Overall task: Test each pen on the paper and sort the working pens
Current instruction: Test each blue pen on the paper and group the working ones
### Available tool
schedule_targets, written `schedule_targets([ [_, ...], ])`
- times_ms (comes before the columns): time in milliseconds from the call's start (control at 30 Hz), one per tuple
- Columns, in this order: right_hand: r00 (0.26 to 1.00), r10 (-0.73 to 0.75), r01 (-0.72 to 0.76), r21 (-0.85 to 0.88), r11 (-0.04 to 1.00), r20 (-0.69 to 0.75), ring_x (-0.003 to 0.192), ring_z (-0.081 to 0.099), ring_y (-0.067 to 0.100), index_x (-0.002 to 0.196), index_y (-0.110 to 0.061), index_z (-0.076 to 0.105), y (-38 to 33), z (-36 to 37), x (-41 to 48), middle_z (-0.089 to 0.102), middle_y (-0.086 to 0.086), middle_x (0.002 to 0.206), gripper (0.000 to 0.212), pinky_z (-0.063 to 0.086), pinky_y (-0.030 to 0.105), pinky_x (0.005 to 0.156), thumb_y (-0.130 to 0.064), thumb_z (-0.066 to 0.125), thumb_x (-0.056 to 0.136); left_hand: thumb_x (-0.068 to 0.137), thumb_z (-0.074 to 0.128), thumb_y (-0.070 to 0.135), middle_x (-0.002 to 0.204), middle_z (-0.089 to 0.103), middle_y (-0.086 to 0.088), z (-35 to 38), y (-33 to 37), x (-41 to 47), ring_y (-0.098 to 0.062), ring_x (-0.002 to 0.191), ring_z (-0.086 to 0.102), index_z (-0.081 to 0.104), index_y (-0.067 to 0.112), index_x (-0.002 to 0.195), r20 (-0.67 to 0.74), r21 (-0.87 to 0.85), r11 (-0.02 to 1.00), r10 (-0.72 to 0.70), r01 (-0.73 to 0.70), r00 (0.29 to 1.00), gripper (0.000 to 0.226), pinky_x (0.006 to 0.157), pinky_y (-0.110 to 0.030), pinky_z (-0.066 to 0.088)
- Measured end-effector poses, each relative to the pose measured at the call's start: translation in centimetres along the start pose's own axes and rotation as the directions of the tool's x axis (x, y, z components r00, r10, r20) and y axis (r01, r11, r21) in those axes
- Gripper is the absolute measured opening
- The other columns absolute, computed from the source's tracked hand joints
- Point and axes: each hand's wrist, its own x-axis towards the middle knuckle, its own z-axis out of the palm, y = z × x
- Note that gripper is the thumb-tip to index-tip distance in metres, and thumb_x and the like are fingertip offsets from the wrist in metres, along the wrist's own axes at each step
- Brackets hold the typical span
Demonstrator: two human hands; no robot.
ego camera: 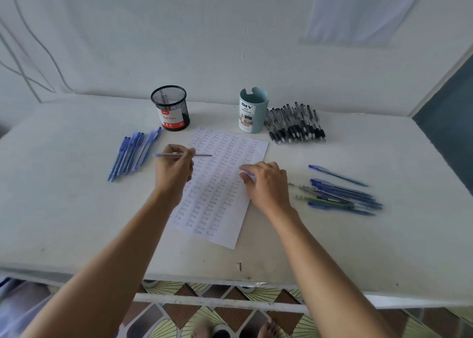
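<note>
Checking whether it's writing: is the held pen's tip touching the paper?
Cannot tell. Head view: left hand holds pen nearly level, tip over paper; neither contact nor gap shows.

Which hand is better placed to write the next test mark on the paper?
Left. The left hand grips a pen with its tip over the paper; the right hand rests on the sheet, with no whole pen visible in it.

I can't tell what the right hand [266, 184] covers at centre frame. The left hand [174, 171] hides the middle of the pen [163, 155]. Blurred feet [267, 328] are cropped at the bottom.
</note>
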Motion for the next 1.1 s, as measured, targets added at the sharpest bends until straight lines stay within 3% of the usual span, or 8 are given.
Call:
schedule_targets([
  [100,0.999,0.033,-0.033,-0.015,0.999,0.014,0.105,0.054,0.026,0.119,-0.028,0.072,0.7,0.4,0.6,0.070,-0.002,0.111,0.024,0.034,0.035,0.080,-0.032,0.062,0.097,0.097,0.056,0.002,0.060,0.056,-0.008,0.2,-1.5,-2.2,-0.017,0.048,0.051,0.058,0.004,0.103,0.033,0.048,0.996,0.067,-0.069,0.997,0.007,0.042,-0.025,0.040],
  [233,0.999,0.030,-0.029,-0.045,0.999,0.024,0.120,0.050,0.030,0.124,-0.019,0.068,0.8,0.7,0.7,0.061,0.005,0.128,0.031,0.039,0.042,0.092,-0.032,0.062,0.096,0.099,0.053,0.010,0.076,0.071,-0.010,0.2,-3.0,-3.5,-0.022,0.066,0.069,0.068,0.010,0.102,0.081,0.256,0.952,0.150,-0.166,0.985,0.015,0.061,-0.034,0.057],
  [467,0.928,-0.287,0.271,0.098,0.958,0.237,0.140,0.037,0.029,0.141,-0.011,0.054,-1.6,0.8,-1.9,0.044,0.013,0.149,0.052,0.030,0.040,0.115,-0.036,0.060,0.096,0.093,0.062,0.000,0.094,0.072,-0.006,-0.6,-2.7,-2.3,-0.021,0.083,0.074,0.069,0.002,0.093,0.158,0.243,0.930,0.241,-0.274,0.958,0.007,0.072,-0.037,0.061],
  [567,0.903,-0.266,0.265,0.050,0.963,0.338,0.148,0.025,0.029,0.149,-0.014,0.044,-1.8,1.8,-2.6,0.033,0.014,0.158,0.065,0.019,0.040,0.122,-0.053,0.039,0.098,0.082,0.079,0.001,0.089,0.066,0.005,-0.8,-2.9,-2.6,-0.018,0.074,0.071,0.065,-0.004,0.083,0.129,0.229,0.938,0.236,-0.261,0.963,0.015,0.068,-0.034,0.060],
  [667,0.888,-0.258,0.283,-0.011,0.959,0.380,0.151,0.018,0.027,0.152,-0.016,0.037,-1.6,2.2,-2.6,0.028,0.011,0.161,0.081,0.009,0.035,0.123,-0.062,0.011,0.090,0.080,0.082,0.003,0.085,0.068,-0.009,-1.1,-2.5,-4.0,-0.015,0.061,0.067,0.061,-0.007,0.079,0.105,0.227,0.945,0.215,-0.234,0.971,0.023,0.051,-0.027,0.055],
  [767,0.893,-0.264,0.287,-0.009,0.958,0.365,0.151,0.017,0.026,0.152,-0.017,0.035,-1.7,2.2,-2.8,0.028,0.009,0.161,0.079,0.009,0.035,0.123,-0.060,0.010,0.091,0.082,0.076,-0.005,0.063,0.068,-0.017,-1.8,-2.3,-5.9,-0.014,0.043,0.060,0.050,-0.004,0.068,0.188,0.238,0.942,0.194,-0.237,0.963,0.030,0.038,-0.024,0.044],
  [867,0.901,-0.253,0.275,-0.010,0.962,0.353,0.151,0.018,0.025,0.153,-0.017,0.035,-2.0,2.2,-2.8,0.029,0.008,0.161,0.080,0.008,0.034,0.122,-0.057,0.011,0.088,0.063,0.065,-0.004,0.042,0.047,-0.008,-2.5,-2.9,-7.2,-0.019,0.033,0.044,0.036,0.012,0.053,0.205,0.205,0.963,0.135,-0.177,0.969,0.034,0.037,-0.022,0.033],
  [1100,0.907,-0.248,0.264,0.001,0.965,0.340,0.150,0.021,0.027,0.152,-0.016,0.038,-2.2,2.2,-2.9,0.031,0.009,0.161,0.080,0.010,0.038,0.123,-0.054,0.011,0.087,0.054,0.056,0.010,0.046,0.031,0.009,-3.1,-3.8,-7.5,-0.008,0.047,0.027,0.029,0.020,0.051,0.295,0.498,0.786,0.243,-0.366,0.924,0.028,0.044,-0.022,0.023],
])
